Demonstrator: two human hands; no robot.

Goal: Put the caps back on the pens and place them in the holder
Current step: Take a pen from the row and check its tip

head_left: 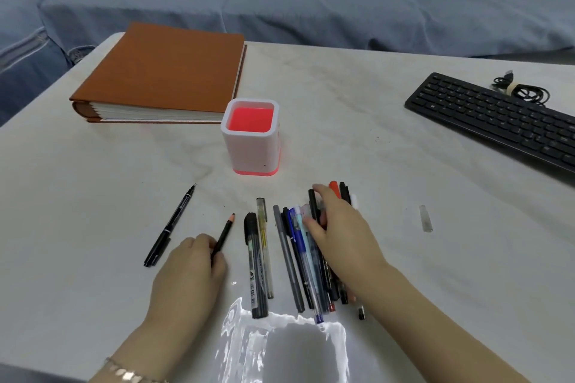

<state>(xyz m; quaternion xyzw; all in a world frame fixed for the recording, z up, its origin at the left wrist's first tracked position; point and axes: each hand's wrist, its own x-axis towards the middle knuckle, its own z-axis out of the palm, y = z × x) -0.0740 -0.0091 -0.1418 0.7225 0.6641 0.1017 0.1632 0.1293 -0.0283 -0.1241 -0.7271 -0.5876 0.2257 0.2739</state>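
Observation:
A white square pen holder [250, 146] with a red inside and red base stands mid-table, with nothing visible in it. In front of it lie several pens in a loose heap [298, 258]. My right hand [342, 233] rests on the heap's right part, fingers spread and curled over a black pen. My left hand [193, 261] touches the lower end of a dark pencil [226, 232] with a red tip. A black uncapped fineliner [171, 227] lies alone to the left. A black-capped pen [255, 264] and a yellow gel pen [264, 246] lie side by side. A clear cap [425, 218] lies apart at the right.
A brown album [165, 74] lies at the back left, just behind the holder. A black keyboard [494, 118] and a coiled cable [522, 90] sit at the right. A blue sofa [280, 0] stands beyond the table. A bright glare patch [280, 348] marks the near edge.

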